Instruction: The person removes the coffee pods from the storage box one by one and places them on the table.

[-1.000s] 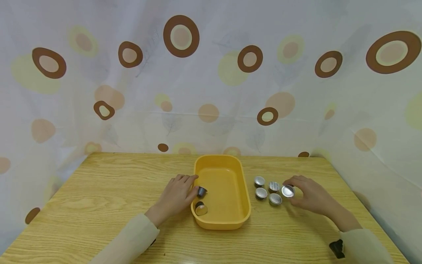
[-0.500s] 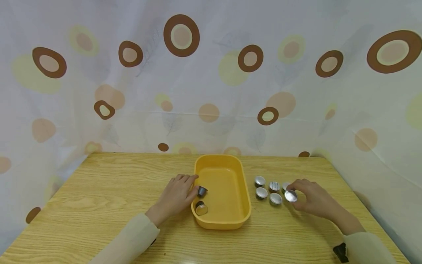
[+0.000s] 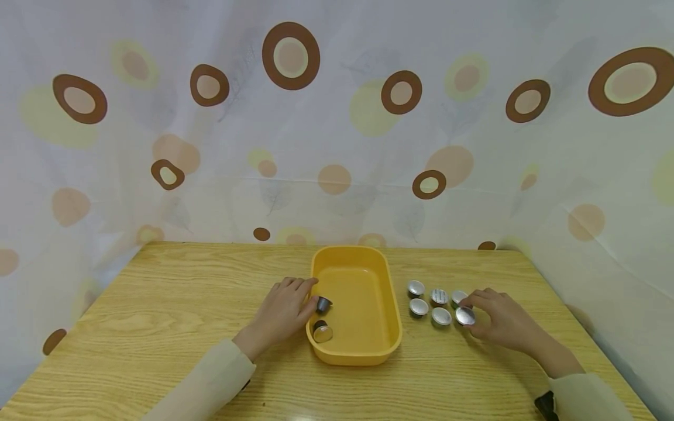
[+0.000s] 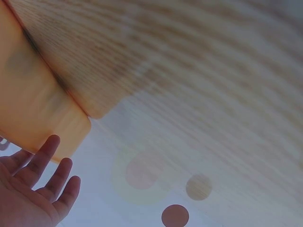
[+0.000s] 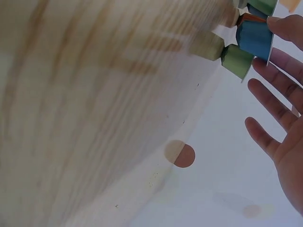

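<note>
At the right of the head view my right hand [image 3: 502,320] pinches a coffee capsule [image 3: 465,316] between thumb and fingertips, its silver lid facing up. In the right wrist view this capsule's blue body [image 5: 255,39] shows, with the thumb and a fingertip at its lid edge. A green capsule [image 5: 236,61] stands right behind it. My left hand [image 3: 281,313] rests at the left rim of a yellow tray [image 3: 392,292], its fingers loosely bent in the left wrist view. Inside the tray, near the left thumb, lies a dark capsule [image 3: 323,304]; another capsule [image 3: 322,332] with a pale lid lies closer to me.
Between tray and right hand, several capsules stand lid up in two short rows, among them one with a printed lid [image 3: 439,297] and a plain silver one [image 3: 441,317]. The wooden table [image 3: 174,304] meets a patterned curtain [image 3: 337,128] at the back and sides.
My right hand has shifted slightly toward me and down with its capsule, which now sits in line with the front row. A capsule behind it has come into view. The left hand stays put.
</note>
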Tool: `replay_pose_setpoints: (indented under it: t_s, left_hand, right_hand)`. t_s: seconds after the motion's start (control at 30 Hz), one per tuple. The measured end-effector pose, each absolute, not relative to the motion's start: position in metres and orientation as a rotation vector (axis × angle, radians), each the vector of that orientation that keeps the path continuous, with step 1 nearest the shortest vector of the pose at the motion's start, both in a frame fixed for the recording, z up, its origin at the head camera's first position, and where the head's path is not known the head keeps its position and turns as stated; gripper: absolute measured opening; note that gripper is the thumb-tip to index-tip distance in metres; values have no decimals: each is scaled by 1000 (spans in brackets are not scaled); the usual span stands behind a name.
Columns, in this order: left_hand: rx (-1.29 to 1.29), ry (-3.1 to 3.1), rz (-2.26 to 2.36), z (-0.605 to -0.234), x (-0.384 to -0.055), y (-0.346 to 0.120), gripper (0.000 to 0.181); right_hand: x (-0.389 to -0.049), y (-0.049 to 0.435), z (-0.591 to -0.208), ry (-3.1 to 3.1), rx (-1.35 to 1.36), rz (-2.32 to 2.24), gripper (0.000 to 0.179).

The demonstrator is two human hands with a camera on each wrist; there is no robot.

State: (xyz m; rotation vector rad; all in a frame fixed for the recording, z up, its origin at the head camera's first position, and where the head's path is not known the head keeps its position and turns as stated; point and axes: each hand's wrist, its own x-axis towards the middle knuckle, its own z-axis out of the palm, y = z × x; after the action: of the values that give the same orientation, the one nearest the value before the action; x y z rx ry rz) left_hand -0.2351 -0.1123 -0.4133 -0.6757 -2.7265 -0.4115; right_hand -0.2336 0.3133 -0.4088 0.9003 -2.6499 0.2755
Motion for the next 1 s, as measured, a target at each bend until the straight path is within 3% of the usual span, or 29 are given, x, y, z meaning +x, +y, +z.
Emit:
replay_pose_setpoints:
  t_s: [1.0]
  left_hand:
    - [-660, -2742, -408, -414, -236, -112, 42]
  right_hand:
    - [-231, 314, -413, -2684, 851, 276, 35]
